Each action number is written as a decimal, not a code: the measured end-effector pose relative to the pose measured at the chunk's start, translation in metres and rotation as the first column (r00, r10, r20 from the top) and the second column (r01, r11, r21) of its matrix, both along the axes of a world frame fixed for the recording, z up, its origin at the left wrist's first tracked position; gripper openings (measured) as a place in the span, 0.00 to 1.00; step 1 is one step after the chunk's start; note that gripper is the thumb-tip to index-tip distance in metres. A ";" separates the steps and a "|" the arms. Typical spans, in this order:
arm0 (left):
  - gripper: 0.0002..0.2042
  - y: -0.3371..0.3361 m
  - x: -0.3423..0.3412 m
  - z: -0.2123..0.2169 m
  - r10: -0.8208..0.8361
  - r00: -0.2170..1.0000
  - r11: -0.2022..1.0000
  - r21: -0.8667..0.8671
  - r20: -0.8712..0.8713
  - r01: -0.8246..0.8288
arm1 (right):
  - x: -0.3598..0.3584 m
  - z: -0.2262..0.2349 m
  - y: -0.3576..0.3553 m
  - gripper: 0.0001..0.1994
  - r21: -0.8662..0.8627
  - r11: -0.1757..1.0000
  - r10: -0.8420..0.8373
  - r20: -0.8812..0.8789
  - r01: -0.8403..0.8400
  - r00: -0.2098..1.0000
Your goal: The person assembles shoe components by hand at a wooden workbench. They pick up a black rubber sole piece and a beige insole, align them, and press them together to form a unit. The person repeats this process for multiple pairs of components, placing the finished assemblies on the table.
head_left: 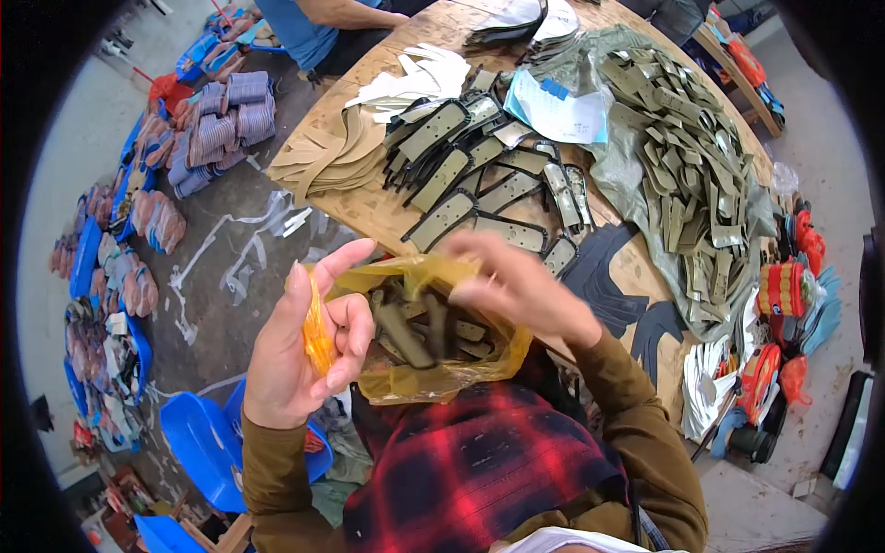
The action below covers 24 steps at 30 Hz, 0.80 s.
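Observation:
A see-through yellow plastic bag (433, 385) gapes in front of my body, with several olive-green strap-like pieces (404, 334) inside it. My left hand (309, 336) is at the bag's left side, palm turned up and fingers partly curled. Between its thumb and palm lies a shiny orange-yellow bundle (318, 332); whether this is part of the bag cannot be made out. Over the bag's right rim is my right hand (516, 286), its fingers smeared by motion. Just beyond, on the wooden table (313, 129), lie olive pieces with black edging (442, 180).
A large pile of olive pieces (691, 157) covers a grey-green sheet on the right. Tan strips (327, 157), white pieces (415, 78) and a paper sheet (558, 109) share the tabletop. Blue bins (198, 442) stand at left; a person in blue (300, 32) is across the table.

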<state>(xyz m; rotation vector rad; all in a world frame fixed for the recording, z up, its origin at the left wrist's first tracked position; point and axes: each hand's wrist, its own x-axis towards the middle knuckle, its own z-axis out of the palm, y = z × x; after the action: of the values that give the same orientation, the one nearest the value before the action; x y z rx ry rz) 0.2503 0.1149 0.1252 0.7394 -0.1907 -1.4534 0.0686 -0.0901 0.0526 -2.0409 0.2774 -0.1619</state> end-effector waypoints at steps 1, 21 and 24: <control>0.32 0.000 -0.001 0.000 -0.005 1.000 1.000 -0.005 0.003 0.005 | -0.004 -0.012 -0.016 0.27 -0.054 0.982 -0.184 -0.069 0.181 0.980; 0.31 -0.003 -0.007 -0.010 -0.031 0.999 0.999 -0.027 0.011 0.031 | -0.052 -0.053 -0.093 0.25 -0.750 0.609 0.095 -0.254 -0.258 0.963; 0.31 0.001 -0.005 -0.004 -0.015 1.000 1.000 0.005 0.019 0.015 | -0.047 -0.019 -0.096 0.23 -0.523 0.847 -0.103 0.026 0.101 0.994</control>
<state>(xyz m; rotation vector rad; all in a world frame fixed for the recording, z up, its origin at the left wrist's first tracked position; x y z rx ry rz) 0.2449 0.1159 0.1212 0.7576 -0.2073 -1.4617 0.0215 -0.1856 0.0332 -2.5720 0.3747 -0.3311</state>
